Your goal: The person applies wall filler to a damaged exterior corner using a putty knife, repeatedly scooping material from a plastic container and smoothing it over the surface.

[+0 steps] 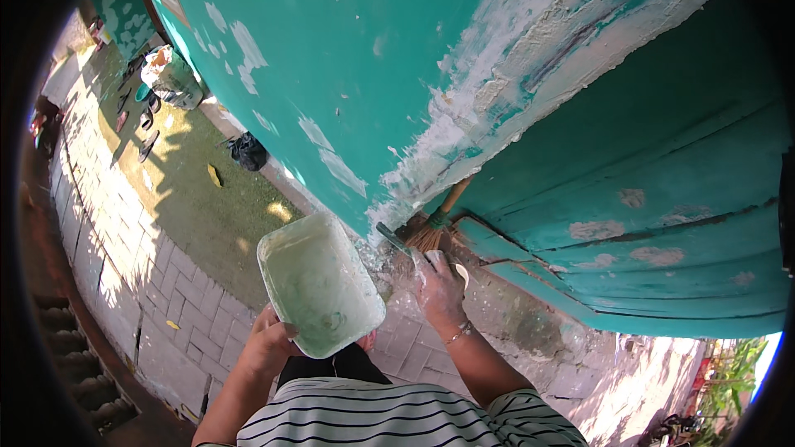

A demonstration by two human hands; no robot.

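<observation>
My left hand (269,337) grips the near left rim of a pale rectangular plastic tub (306,277), tilted with its inside facing up. Whitish filler smears coat the tub's walls and floor. Closed around a putty knife (391,236), my right hand (440,288) is at the foot of the wall corner, with white residue on the fingers. The dark blade points up and left, close to the corner's lower end. Much of the knife's handle is hidden by my fingers. A turquoise wall (356,74) has rough white filler (497,83) along its corner edge.
A broom (439,219) leans at the corner, just beyond my right hand. A turquoise panelled surface (646,199) stands to the right. Far left are a smeared bucket (170,79), several sandals (147,120) and a black bag (247,151). Paving blocks (186,298) cover the ground.
</observation>
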